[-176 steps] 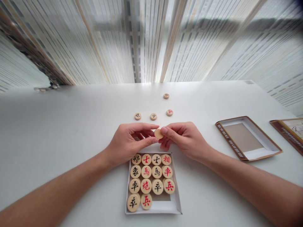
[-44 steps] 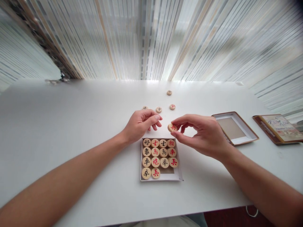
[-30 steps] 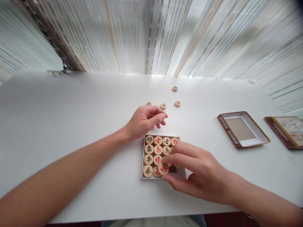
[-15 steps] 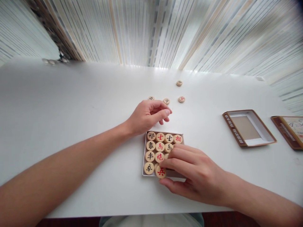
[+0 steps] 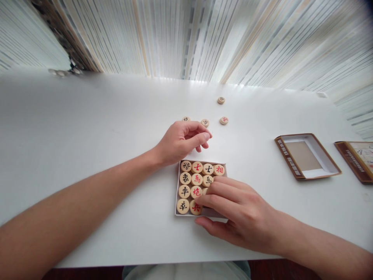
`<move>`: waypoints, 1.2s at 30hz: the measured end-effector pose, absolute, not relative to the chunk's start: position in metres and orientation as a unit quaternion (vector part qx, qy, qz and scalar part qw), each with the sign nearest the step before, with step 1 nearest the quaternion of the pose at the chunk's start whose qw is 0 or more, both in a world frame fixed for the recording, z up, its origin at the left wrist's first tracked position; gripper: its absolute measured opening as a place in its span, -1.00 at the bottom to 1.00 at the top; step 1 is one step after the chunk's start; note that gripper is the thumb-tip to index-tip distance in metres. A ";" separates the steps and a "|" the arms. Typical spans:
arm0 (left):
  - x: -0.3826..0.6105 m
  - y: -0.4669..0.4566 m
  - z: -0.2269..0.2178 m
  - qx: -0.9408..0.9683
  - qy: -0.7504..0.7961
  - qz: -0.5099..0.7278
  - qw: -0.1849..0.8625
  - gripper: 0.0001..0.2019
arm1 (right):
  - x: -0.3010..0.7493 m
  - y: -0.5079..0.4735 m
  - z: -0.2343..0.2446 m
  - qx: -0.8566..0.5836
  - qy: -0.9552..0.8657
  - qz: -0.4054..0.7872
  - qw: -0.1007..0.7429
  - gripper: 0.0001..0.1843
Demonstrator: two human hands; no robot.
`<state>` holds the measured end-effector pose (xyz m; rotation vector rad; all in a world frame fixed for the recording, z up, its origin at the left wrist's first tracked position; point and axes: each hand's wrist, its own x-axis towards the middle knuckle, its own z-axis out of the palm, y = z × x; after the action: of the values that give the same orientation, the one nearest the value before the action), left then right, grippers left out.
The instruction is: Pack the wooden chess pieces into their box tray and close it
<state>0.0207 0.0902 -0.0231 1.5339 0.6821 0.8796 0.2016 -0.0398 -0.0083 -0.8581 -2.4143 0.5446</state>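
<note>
A shallow white box (image 5: 177, 194) near the table's front edge holds rows of round wooden Chinese chess pieces with red and black characters. Over its right side is my right hand (image 5: 241, 214), thumb and forefinger apart. The forefinger's tip touches a red-character chess piece (image 5: 196, 207) lying in the front row; the thumb is outside the box's front wall. Part of the box's right side is hidden under this hand. Just beyond the back wall hovers my left hand (image 5: 185, 142), loosely curled, thumb tip against forefinger, with nothing visible in it.
Behind my left hand lie a black-character piece (image 5: 185, 119), another black-character piece (image 5: 205, 123), a red-character piece (image 5: 224, 120) and a farther piece (image 5: 221, 100). To the right are a brown-edged box lid (image 5: 309, 155) and a brown patterned box part (image 5: 354, 161). A striped curtain (image 5: 163, 39) hangs behind the table.
The red-character piece, earlier tilted between my right thumb and forefinger, now lies in the box's front row. My right thumb has come off it. My left hand has barely moved.
</note>
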 end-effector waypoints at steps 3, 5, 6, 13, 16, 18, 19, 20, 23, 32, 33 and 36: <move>0.021 0.090 -0.023 0.657 0.291 0.378 0.584 -0.89 | 0.202 -0.040 -0.007 -0.316 -0.890 0.207 0.256 -0.90; 0.021 0.090 -0.023 0.658 0.290 0.378 0.584 -0.89 | 0.202 -0.040 -0.005 -0.310 -0.891 0.208 0.257 -0.90; 0.021 0.090 -0.023 0.658 0.289 0.378 0.583 -0.89 | 0.202 -0.040 -0.004 -0.304 -0.895 0.205 0.256 -0.90; 0.021 0.091 -0.023 0.659 0.290 0.378 0.583 -0.89 | 0.202 -0.040 -0.001 -0.274 -0.918 0.151 0.244 -0.86; 0.021 0.090 -0.023 0.658 0.292 0.377 0.582 -0.89 | 0.201 -0.039 -0.001 -0.273 -0.919 0.145 0.245 -0.85; 0.021 0.090 -0.023 0.658 0.291 0.377 0.583 -0.90 | 0.201 -0.040 -0.001 -0.271 -0.920 0.145 0.244 -0.84; 0.021 0.090 -0.023 0.658 0.289 0.378 0.584 -0.89 | 0.201 -0.040 -0.002 -0.271 -0.920 0.146 0.242 -0.84; 0.021 0.090 -0.023 0.658 0.288 0.378 0.584 -0.89 | 0.202 -0.040 -0.001 -0.270 -0.920 0.148 0.241 -0.85; 0.021 0.091 -0.022 0.655 0.288 0.377 0.588 -0.89 | 0.205 -0.040 0.001 -0.281 -0.912 0.155 0.256 -0.89; 0.015 0.089 -0.024 0.628 0.315 0.392 0.594 -0.83 | 0.241 0.003 -0.007 -0.446 -0.770 0.117 0.441 -0.83; 0.014 0.089 -0.023 0.626 0.318 0.403 0.586 -0.81 | 0.245 0.009 -0.011 -0.474 -0.746 0.131 0.450 -0.79; 0.008 0.092 -0.013 0.633 0.336 0.443 0.538 -0.80 | 0.254 0.022 -0.023 -0.546 -0.653 0.227 0.472 -0.71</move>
<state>0.0081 0.0919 -0.0127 1.5063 0.7994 1.0532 0.2535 0.0219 -0.0233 -1.3380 -1.5999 0.5566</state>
